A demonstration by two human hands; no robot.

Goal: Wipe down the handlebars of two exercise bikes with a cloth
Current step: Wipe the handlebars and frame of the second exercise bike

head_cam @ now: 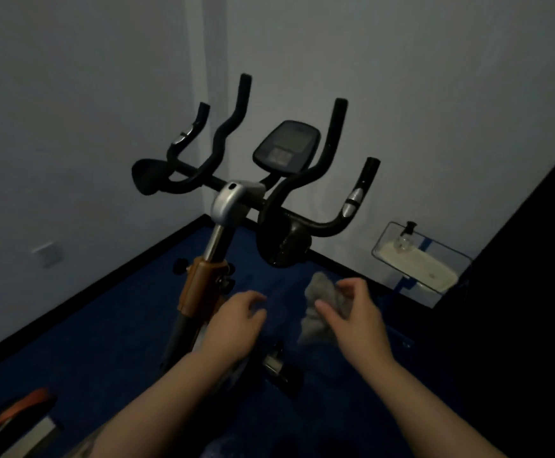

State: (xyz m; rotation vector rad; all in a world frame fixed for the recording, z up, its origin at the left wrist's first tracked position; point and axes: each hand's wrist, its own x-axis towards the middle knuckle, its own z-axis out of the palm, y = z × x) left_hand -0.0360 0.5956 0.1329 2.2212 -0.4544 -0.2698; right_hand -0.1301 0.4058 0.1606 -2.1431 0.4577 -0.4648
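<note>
Two walls meet in a corner just behind the exercise bike (216, 233), and we see open blue floor (87, 325) to its left, edged by a dark skirting. Our left hand (233, 322) hangs below the black handlebars (302, 190), fingers loosely curled, holding nothing. Right of it, our right hand (355, 315) grips a crumpled grey cloth (322, 305), apart from the bars. Farther right, a clear tray (418, 259) sits against the wall

Grey cloth (322, 305) — black handlebars (302, 190) — blue floor (104, 325)
</note>
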